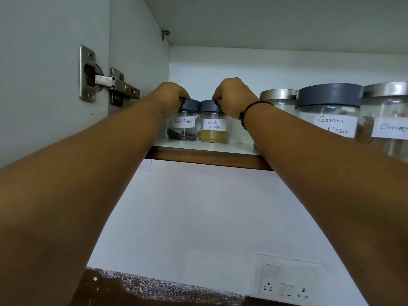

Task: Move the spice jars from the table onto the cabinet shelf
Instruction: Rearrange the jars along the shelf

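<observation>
big garam masala jar (pixel 329 113) crowds shelf (pixel 209 156) beside right hand (pixel 234 96).

Both bare arms stretch up and forward, the forearms drawing closer toward the hands. The left hand (pixel 173 96) curls its fingers down over the top of the pepper jar (pixel 184 125). The right hand (pixel 234 96) grips the top of the coriander jar (pixel 213 130) the same way. The backs of both hands face the camera.
</observation>
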`<state>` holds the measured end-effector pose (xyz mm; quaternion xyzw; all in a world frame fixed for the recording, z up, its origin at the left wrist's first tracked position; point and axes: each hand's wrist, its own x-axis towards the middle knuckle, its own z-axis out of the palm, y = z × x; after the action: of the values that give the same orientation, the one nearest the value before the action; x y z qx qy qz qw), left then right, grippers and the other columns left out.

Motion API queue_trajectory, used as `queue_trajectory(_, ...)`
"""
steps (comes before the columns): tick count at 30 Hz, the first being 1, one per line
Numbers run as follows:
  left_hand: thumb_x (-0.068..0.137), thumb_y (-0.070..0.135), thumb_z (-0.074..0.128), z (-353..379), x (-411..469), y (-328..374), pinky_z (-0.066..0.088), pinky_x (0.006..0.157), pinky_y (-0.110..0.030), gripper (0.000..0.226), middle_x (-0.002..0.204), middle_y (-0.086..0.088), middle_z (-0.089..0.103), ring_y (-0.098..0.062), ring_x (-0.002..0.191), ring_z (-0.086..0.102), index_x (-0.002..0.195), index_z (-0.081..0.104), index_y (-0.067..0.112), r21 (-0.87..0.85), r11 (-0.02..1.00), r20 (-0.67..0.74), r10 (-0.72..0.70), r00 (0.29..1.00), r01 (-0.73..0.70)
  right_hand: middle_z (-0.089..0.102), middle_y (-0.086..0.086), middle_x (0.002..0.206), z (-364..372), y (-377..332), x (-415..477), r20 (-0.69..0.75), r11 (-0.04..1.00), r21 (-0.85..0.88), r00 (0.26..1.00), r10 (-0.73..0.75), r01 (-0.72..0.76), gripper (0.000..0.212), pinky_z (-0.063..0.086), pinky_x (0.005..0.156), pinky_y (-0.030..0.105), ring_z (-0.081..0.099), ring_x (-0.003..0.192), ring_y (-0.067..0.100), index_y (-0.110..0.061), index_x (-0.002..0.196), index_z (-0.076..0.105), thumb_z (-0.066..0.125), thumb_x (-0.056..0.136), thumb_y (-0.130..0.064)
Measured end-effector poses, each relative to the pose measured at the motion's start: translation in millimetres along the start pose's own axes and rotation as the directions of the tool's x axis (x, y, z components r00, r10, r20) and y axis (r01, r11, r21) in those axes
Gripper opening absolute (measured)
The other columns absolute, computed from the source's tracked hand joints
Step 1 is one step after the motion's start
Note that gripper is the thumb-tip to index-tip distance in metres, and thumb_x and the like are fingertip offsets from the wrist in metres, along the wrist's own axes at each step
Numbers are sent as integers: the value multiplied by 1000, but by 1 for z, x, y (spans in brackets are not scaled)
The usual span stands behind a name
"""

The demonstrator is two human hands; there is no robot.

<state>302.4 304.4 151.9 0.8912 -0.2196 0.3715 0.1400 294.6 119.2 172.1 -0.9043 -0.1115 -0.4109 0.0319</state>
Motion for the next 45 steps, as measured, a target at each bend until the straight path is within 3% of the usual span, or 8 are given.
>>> queue_trajectory(6,99,-7,44,0,2,-1,40,102,-34,39,134,-19,61,-35,125,54,133,61,3,-14,999,-4,-32,999,32,69,15,116,-1,-1,0,13,1000,6,1000,4,-4,27,55,92,38,66,103,32,-4,109,74,56,90,1)
queue_trajectory(13,97,-8,46,0,3,-2,43,102,-39,39,132,-20,62,-36,122,55,131,62,2,-25,998,16,-56,998,57,70,15,112,-4,-5,-6,39,1000,-29,999,0,1,29,55,88,36,66,102,31,-4,107,74,54,88,4)
queue_trajectory(16,100,-1,42,2,2,-3,45,98,-39,36,129,-19,63,-34,118,57,129,63,3,-17,999,-3,-42,999,42,65,15,95,-6,-12,-12,53,990,-134,998,-31,37,23,46,69,30,64,92,32,0,98,70,53,86,7)
queue_trajectory(20,103,12,39,2,1,-6,41,108,-43,38,143,-16,54,-33,130,50,137,56,9,3,1000,-103,-21,994,21,39,5,73,-17,-30,-23,-69,972,-224,994,-83,65,18,40,69,30,48,80,24,-2,86,60,51,83,13)
queue_trajectory(25,104,20,45,-4,-13,8,35,113,-39,38,147,-11,50,-27,137,45,141,53,13,-88,993,-216,56,975,-76,56,16,114,-33,-38,-44,-120,967,-229,983,-143,112,26,42,73,32,56,104,30,-3,108,61,50,87,11)
queue_trajectory(32,103,26,50,-10,-28,46,40,100,-27,37,145,-2,53,-18,128,52,140,54,22,-246,954,-131,140,982,-169,65,15,89,-102,-8,-75,-273,983,-130,948,-164,132,26,48,66,33,60,78,30,-1,87,68,47,92,-14)
queue_trajectory(37,103,34,50,-18,-23,111,34,103,-24,44,151,1,48,-17,137,45,145,47,22,-407,884,-45,233,971,-231,70,7,87,-158,23,-116,-130,984,-116,981,-146,132,25,56,72,37,64,79,26,-12,87,73,54,89,-28)
queue_trajectory(45,106,30,42,-14,-12,169,35,98,-26,40,145,-3,53,-21,129,49,144,50,19,-337,896,181,362,914,-288,72,4,88,-202,57,-156,115,988,-141,992,-45,61,29,59,74,39,66,78,20,-14,95,76,59,94,-37)
